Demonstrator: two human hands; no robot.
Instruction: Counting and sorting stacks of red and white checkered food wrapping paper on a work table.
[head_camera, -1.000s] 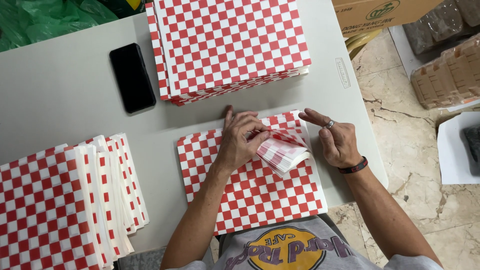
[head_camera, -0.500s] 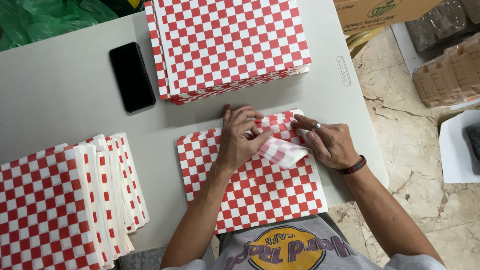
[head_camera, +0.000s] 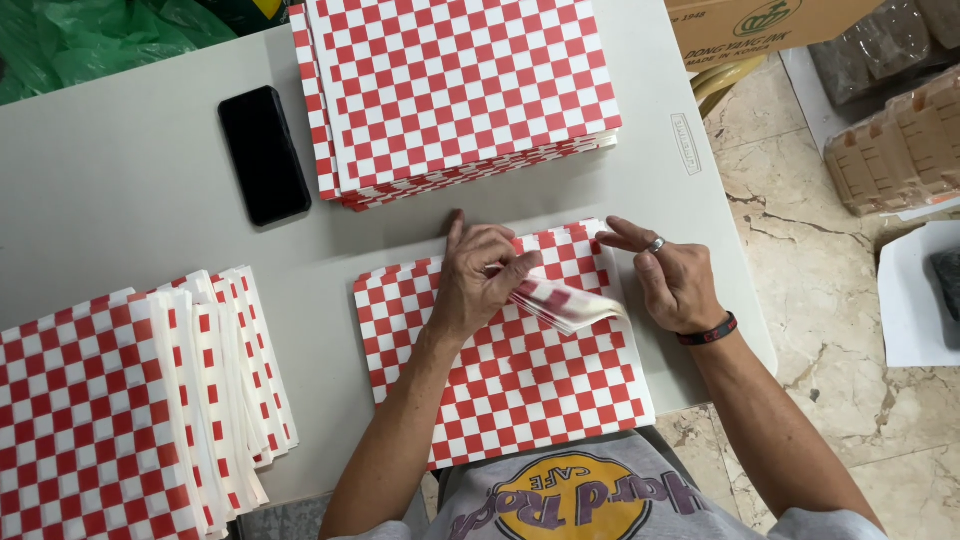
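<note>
At the centre of the frame the person's left hand (head_camera: 482, 282) rests palm-down on a sheet of red-and-white checkered paper (head_camera: 510, 375), its fingers curled and its thumb pinched against a folded-up corner flap of that paper (head_camera: 568, 303); the flap bows upward and points toward the right, lifted off the flat sheet beneath it. The right hand (head_camera: 670, 278) sits just right of the flap at the sheet's right edge, loosely open and gripping nothing, its index finger stretched toward the left along the sheet's upper edge; a ring shows on one finger and a dark wristband (head_camera: 708, 330) circles the wrist. The checkered sheet lies flat on a grey table (head_camera: 120, 210), in the lower middle of the frame, its near edge reaching the person's printed grey shirt (head_camera: 570, 495); at the upper middle a thick stack of flat checkered sheets (head_camera: 455, 90) sits well apart from the hands; at the lower left a fanned pile of folded checkered pieces (head_camera: 130, 400) overlaps in rows; a black smartphone (head_camera: 263, 153) lies face-up at the upper left, between the two stacks. Green plastic bags (head_camera: 90, 35) fill the upper left corner; a cardboard box (head_camera: 760, 22) and brown moulded trays (head_camera: 900, 140) stand on the tiled floor at the upper right.
</note>
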